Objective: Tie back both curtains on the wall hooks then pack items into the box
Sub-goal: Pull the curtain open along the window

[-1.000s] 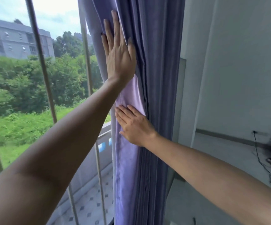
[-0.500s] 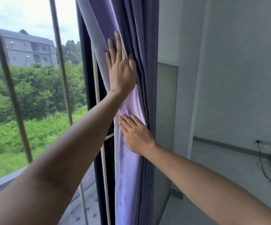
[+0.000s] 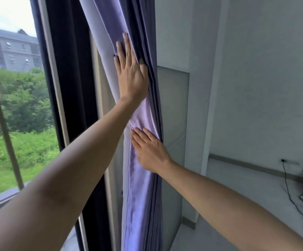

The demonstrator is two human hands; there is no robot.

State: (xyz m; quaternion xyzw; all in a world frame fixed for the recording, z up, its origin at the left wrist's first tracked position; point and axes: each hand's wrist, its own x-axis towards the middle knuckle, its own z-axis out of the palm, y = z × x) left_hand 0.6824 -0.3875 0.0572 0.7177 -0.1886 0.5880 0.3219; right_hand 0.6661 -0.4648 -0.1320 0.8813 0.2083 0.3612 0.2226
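Observation:
A purple curtain point(image 3: 139, 196) hangs bunched into folds against the right side of the window, next to the white wall. My left hand point(image 3: 130, 73) lies flat on the upper folds, fingers straight and pointing up. Below it my right hand point(image 3: 149, 151) presses flat on the pale lining of the same curtain, fingers pointing up and left. No wall hook, tieback or box shows in view.
The dark window frame point(image 3: 69, 87) and a window bar point(image 3: 3, 124) stand left of the curtain. A white wall point(image 3: 265, 78) fills the right. A black cable point(image 3: 292, 192) runs down from a socket to items at the far right edge.
Both hands have pushed the curtain rightward, past the window frame toward the wall. The curtain is gathered tighter, and the view has swung right with it.

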